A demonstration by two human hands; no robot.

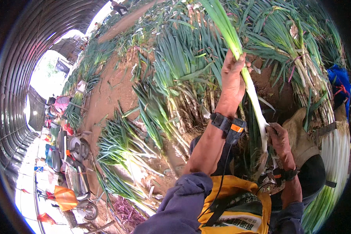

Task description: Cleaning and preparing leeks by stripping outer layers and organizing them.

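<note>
My left hand [234, 72] is closed around a long green onion [254, 95], gripping it where the green leaves meet the white stalk. The onion slants, its leaves pointing up and away from me and its root end low, near my lap. Lower down, my right hand [280, 140] is closed at the side of the white stalk, its fingertips pinching what looks like a piece of the outer skin. A strap with a small device [234, 130] is on my left wrist. A yellow apron [238, 202] covers my lap.
Untied green onions [124, 142] lie on the dirt ground to the left. More onions [179, 70] stand in rows ahead. A bound bundle of trimmed white onions [331, 156] is at my right, near a blue bag [339, 84]. Parked motorbikes [76, 171] stand at the far left.
</note>
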